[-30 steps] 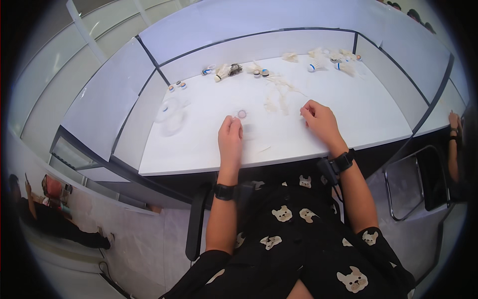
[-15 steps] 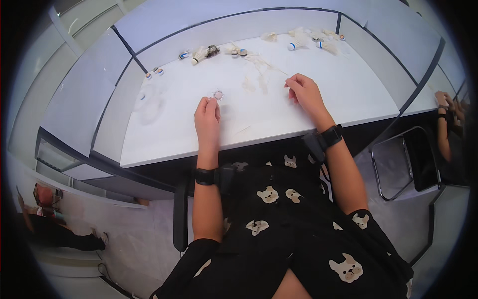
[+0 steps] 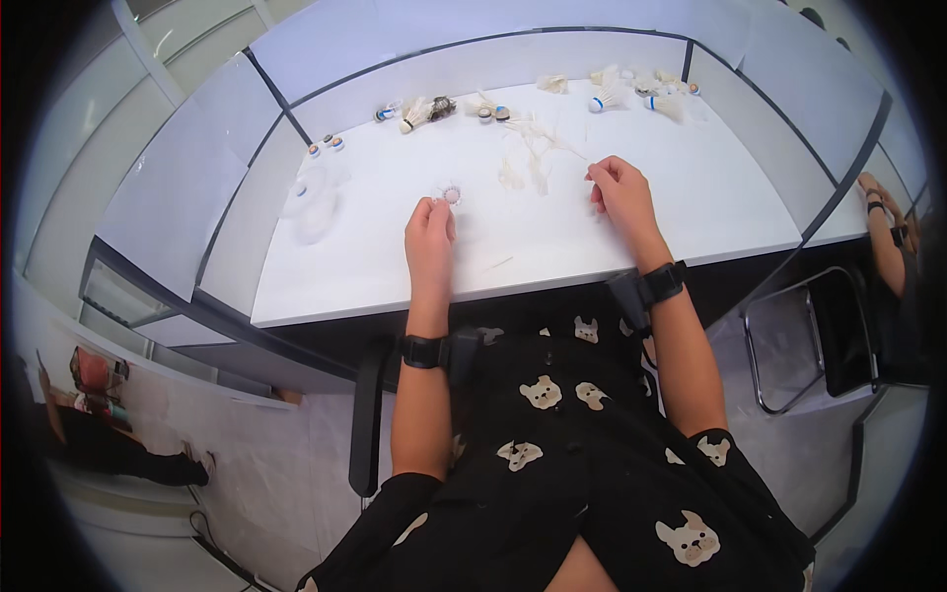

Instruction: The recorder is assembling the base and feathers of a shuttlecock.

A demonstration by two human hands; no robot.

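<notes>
My left hand (image 3: pixel 430 237) is closed in a pinch above the white table. At its fingertips is a shuttlecock base (image 3: pixel 452 194), a small round pale disc ringed by short stubs. Farther right, my right hand (image 3: pixel 625 202) has thumb and forefinger pressed together. The tip of a thin feather shaft (image 3: pixel 570 151) ends close to those fingers; whether they grip it or anything else cannot be made out. Loose pale feathers (image 3: pixel 536 158) lie on the table between the hands, toward the back. A small thin sliver (image 3: pixel 501 262) rests near the front edge.
Shuttlecocks (image 3: pixel 414 118) and feather pieces line the back of the table (image 3: pixel 375 266), with more shuttlecocks (image 3: pixel 663 105) at back right. Several detached bases (image 3: pixel 336 143) sit at back left, near a clear plastic ring-like thing (image 3: pixel 314 212). Low partitions (image 3: pixel 449 74) enclose the table.
The whole view has shifted slightly, so everything appears a little right and lower. Both hands keep nearly the same place over the table, the left still pinching the shuttlecock base.
</notes>
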